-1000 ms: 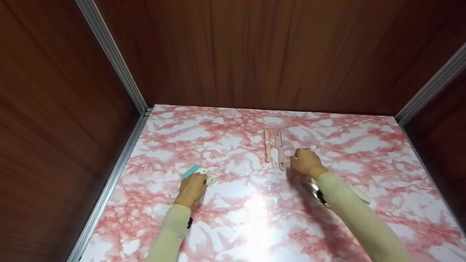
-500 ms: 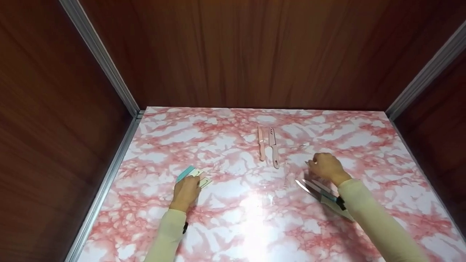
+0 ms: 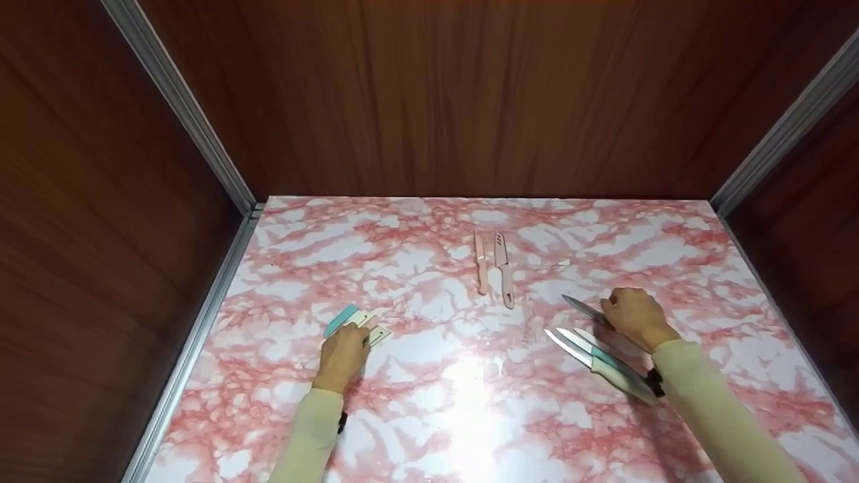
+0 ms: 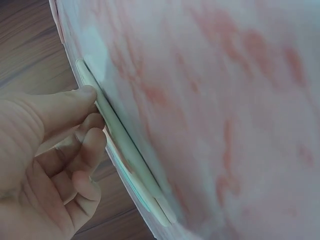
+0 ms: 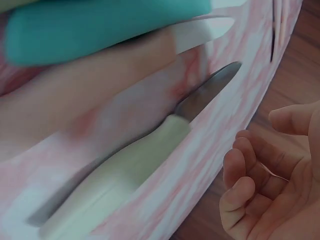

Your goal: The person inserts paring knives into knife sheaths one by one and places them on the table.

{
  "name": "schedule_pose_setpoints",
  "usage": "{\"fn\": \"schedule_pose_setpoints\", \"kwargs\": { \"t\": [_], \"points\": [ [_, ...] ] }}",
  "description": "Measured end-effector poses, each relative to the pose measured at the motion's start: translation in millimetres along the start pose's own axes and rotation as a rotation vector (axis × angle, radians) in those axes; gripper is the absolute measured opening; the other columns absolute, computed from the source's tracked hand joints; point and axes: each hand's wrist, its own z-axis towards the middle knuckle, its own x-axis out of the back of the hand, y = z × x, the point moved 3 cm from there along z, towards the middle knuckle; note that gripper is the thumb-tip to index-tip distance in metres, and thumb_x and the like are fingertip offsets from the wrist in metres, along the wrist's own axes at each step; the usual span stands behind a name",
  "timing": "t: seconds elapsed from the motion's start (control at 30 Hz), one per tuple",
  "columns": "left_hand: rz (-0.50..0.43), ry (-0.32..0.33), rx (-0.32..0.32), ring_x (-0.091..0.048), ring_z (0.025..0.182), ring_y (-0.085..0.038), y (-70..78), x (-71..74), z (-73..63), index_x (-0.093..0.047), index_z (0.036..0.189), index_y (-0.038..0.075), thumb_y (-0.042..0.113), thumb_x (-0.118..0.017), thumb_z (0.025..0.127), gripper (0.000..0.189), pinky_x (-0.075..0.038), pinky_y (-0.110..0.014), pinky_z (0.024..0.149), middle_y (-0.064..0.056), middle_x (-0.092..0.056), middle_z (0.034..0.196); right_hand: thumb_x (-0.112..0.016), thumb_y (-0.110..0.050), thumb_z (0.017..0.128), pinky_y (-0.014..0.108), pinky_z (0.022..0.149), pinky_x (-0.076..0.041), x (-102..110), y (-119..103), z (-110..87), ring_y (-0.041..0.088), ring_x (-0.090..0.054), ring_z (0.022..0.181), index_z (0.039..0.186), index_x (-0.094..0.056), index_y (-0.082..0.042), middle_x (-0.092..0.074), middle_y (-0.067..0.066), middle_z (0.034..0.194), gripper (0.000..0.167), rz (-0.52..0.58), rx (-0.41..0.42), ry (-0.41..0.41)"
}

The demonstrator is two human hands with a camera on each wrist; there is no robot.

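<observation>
My left hand (image 3: 343, 355) pinches a flat cream blade cover (image 4: 122, 140) between thumb and fingertips on the table. Beside it, partly under the hand, lie a teal cover (image 3: 341, 320) and another cream one. Over the table at right hovers my right hand (image 3: 636, 318), fingers loosely curled around nothing. Below it rests a knife with a pale green handle (image 5: 120, 175), its blade (image 3: 582, 307) showing past the fingers. Next to that knife lie more bare knives: one with a peach handle (image 5: 90, 90), one with a teal handle (image 5: 110, 25), and another pale-handled knife (image 3: 617, 380).
Two pink pieces lie side by side at the back middle: a narrow knife (image 3: 481, 265) and a wider knife (image 3: 504, 272) with slots near its tip. Dark wooden panels (image 3: 429, 100) wall the marbled table (image 3: 429, 416) at the back and both sides.
My right hand has moved right, away from the pink knives, uncovering the bare blades and letting go of the pale green knife below it. My left hand stays at the covers.
</observation>
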Motion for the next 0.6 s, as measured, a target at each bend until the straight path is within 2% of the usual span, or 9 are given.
{"fn": "schedule_pose_setpoints", "kwargs": {
  "t": [0.23, 0.43, 0.6],
  "points": [
    [-0.037, 0.021, -0.025, -0.055, 0.068, -0.023, 2.3, 0.8, -1.1, -0.063, 0.072, 0.01, 0.008, -0.072, 0.081, 0.013, -0.046, -0.039, 0.058, -0.004, -0.052, 0.072, -0.044, -0.027, 0.097, 0.045, 0.065, -0.044, 2, 15, -7.9, 0.028, -0.056, 0.072, 0.089, -0.062, -0.001, -0.061, 0.014, 0.082, 0.033, 0.014, -0.045, -0.029],
    [-0.07, -0.006, -0.02, -0.057, 0.07, -0.024, 2.7, -1.7, -3.9, -0.061, 0.08, 0.008, 0.009, -0.073, 0.079, 0.012, -0.047, -0.041, 0.061, -0.004, -0.054, 0.075, -0.042, -0.028, 0.099, 0.044, 0.063, -0.045, 2, 25, -13.1, 0.026, -0.056, 0.069, 0.094, -0.063, 0.003, -0.062, 0.013, 0.081, 0.038, 0.019, -0.051, -0.039],
    [-0.06, -0.03, -0.018, -0.056, 0.074, -0.028, 2.0, -1.9, -4.7, -0.063, 0.084, 0.004, 0.009, -0.072, 0.079, 0.011, -0.047, -0.043, 0.063, -0.006, -0.054, 0.078, -0.042, -0.026, 0.099, 0.048, 0.066, -0.046, 0, 33, -14.1, 0.029, -0.058, 0.073, 0.097, -0.063, 0.006, -0.063, 0.016, 0.085, 0.038, 0.017, -0.031, -0.04]
  ]
}}
